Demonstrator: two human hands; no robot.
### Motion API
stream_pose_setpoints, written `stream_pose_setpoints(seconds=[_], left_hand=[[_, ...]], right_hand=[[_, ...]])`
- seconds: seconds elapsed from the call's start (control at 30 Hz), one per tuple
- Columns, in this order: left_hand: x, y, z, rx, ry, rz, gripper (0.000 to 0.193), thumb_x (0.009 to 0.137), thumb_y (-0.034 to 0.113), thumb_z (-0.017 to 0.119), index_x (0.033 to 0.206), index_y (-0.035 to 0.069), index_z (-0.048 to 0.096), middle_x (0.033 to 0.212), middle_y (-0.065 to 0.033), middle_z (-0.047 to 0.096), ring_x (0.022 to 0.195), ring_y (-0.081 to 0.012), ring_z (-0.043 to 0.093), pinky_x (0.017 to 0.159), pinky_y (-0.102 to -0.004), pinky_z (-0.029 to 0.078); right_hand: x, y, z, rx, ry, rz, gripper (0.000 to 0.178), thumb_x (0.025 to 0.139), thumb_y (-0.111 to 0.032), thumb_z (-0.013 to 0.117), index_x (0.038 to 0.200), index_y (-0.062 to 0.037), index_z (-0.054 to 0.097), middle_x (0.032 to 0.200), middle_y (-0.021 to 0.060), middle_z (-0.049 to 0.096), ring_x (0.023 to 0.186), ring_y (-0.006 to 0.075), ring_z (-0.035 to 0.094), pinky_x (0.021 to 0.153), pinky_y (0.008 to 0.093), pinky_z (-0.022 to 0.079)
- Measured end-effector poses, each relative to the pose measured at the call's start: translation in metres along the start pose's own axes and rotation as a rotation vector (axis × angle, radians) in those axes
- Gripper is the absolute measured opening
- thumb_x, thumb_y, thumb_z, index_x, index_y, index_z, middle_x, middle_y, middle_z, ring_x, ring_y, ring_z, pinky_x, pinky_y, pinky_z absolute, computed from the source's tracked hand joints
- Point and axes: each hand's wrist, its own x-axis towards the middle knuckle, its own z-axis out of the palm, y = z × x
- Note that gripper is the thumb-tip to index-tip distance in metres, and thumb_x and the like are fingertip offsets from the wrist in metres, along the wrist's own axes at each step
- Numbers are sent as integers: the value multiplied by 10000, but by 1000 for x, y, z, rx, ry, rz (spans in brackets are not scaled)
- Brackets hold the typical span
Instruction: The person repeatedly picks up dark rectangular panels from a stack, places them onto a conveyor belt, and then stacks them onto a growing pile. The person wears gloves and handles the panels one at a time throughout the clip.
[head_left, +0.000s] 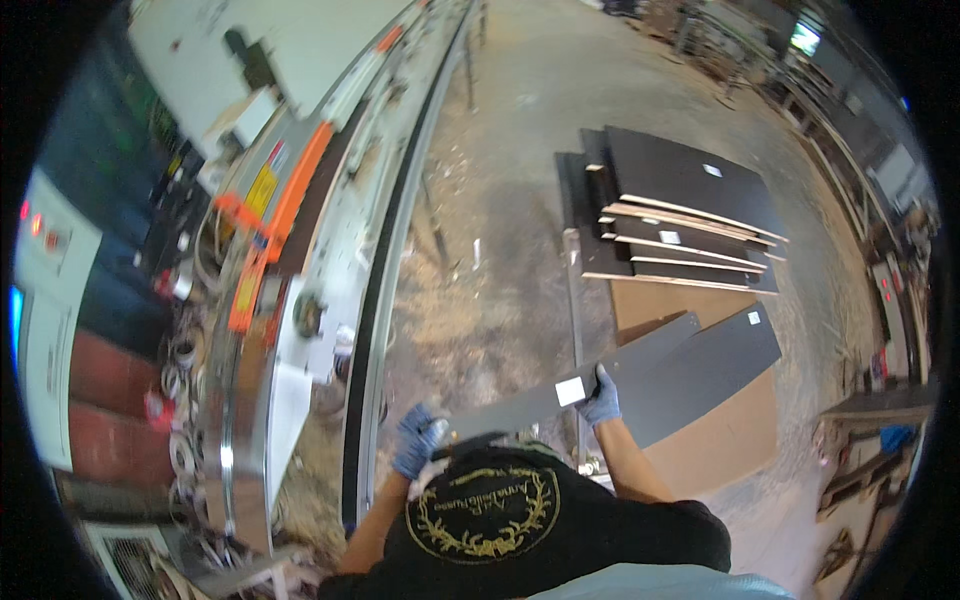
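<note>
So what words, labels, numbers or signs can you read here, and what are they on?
Black shirt: wreath lettering, wording not repeated.
White label on the held board: too small to read.
White labels on other boards: too small.
Stickers on the machine: too blurred.

Black shirt (610,535), blue gloves (418,445)

The shirt carries a gold wreath (542,500) printed as a ring, with small gold lettering inside. Its sleeves leave both forearms (632,465) bare. The left hand (416,438) and right hand (602,400) wear matching blue-grey gloves. Pale blue cloth (660,584) shows near right.
</note>
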Motion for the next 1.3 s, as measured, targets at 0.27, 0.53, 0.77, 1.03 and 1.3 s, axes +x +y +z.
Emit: stream_pose_setpoints(seconds=[0.27,0.53,0.77,1.03,1.3], left_hand=[[-68,76,-101,940,58,-116,821,519,436,738,1230,157,436,1254,-94,400,1212,-306,303,1012,-488,197],[-129,47,-151,894,219,-113,774,490,268,731,1199,151,444,982,-95,542,930,-303,505,845,-421,379],[-290,1,-203,853,505,-490,603,441,165,749,986,85,502,901,-136,536,828,-322,521,749,-420,428],[-386,-62,-192,-45,956,-633,436,597,94,663,997,89,492,886,-54,510,803,-219,504,660,-356,452],[-434,-115,-177,63,899,-672,489,566,25,651,1021,53,475,896,-79,514,807,-193,504,654,-315,468]], right_hand=[[-66,162,79,-415,-648,453,344,857,-222,521,1149,-65,427,1110,147,503,1000,244,532,828,344,507],[-114,255,127,-660,-598,432,488,769,-340,643,1143,-76,476,1050,52,553,976,183,529,862,351,441],[-106,183,240,-482,-724,-181,419,788,-207,612,1149,-64,452,1014,42,543,931,163,531,836,303,446],[-142,233,243,-771,-874,-303,524,719,-37,681,1172,-42,417,986,71,560,890,150,559,779,285,493],[-143,234,249,-847,-1050,-232,572,725,-157,692,1211,-41,412,1135,99,511,1064,192,484,916,313,392]])
